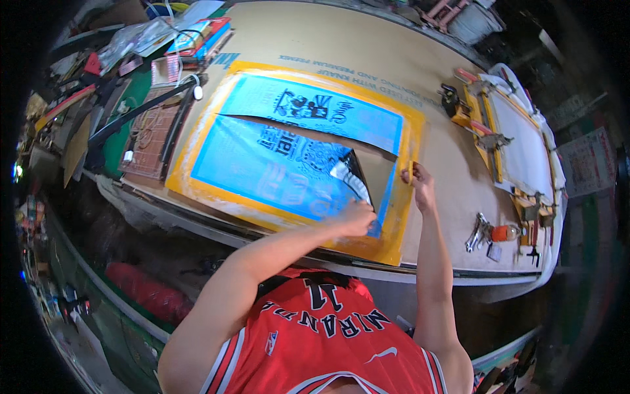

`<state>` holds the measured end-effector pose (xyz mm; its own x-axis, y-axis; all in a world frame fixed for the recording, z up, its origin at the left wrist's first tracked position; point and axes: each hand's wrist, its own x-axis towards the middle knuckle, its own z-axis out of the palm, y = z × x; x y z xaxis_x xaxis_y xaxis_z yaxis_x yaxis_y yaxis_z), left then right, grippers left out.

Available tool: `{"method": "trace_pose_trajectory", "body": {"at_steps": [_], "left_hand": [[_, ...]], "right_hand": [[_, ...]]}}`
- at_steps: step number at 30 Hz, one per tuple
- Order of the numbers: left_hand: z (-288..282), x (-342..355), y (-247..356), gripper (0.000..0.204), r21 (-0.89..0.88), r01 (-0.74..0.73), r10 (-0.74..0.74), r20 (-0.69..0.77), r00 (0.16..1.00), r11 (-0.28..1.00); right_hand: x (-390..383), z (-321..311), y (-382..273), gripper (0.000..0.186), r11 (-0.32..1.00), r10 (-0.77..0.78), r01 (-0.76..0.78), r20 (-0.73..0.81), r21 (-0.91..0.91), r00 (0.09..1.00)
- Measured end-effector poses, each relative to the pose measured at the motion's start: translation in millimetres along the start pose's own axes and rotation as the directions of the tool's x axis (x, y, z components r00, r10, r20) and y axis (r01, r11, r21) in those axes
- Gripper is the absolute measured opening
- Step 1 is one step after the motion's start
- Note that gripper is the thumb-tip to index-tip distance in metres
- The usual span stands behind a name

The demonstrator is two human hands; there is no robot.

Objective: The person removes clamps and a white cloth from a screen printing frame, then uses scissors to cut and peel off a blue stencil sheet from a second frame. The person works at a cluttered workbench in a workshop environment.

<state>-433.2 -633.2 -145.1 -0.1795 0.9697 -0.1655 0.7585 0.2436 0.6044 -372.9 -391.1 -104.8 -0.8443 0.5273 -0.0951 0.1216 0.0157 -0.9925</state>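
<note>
A yellow-rimmed screen-printing frame [190,157] lies on the table with printed blue mesh [243,157] stretched in it. A long slit runs across the mesh, and its right part is cut loose. My left hand [356,218] is closed on the loose corner near the front right. There the flap [348,172] folds back, showing a black and whitish underside, with brown board visible in the gap. My right hand [420,184] is closed at the frame's right side, its fingers around a small yellow object [411,172] whose kind is unclear.
Brown printed cardboard [328,33] covers the table. Clamps hold another yellow frame [492,141] at the right. Wrenches [478,233] and an orange-labelled jar [505,233] lie near the front right. Books [197,39], a black bar [141,115] and a brown panel [151,141] crowd the left.
</note>
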Motion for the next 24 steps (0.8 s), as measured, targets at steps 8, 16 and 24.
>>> {"method": "trace_pose_trajectory", "body": {"at_steps": [8,16,24], "left_hand": [[-61,6,-30,0.037,0.213,-0.32,0.28,0.198,0.939,0.923],[-62,29,-38,0.024,0.213,-0.434,0.399,0.19,0.897,0.875],[-88,33,-32,0.013,0.122,-0.424,0.413,0.108,0.904,0.897]], "right_hand": [[-71,-60,-53,0.045,0.804,0.534,-0.231,0.493,-0.548,0.687],[-86,-37,-61,0.044,0.668,0.601,-0.096,0.458,-0.738,0.655],[-73,-24,-51,0.045,0.614,0.512,0.12,0.509,-0.781,0.692]]}}
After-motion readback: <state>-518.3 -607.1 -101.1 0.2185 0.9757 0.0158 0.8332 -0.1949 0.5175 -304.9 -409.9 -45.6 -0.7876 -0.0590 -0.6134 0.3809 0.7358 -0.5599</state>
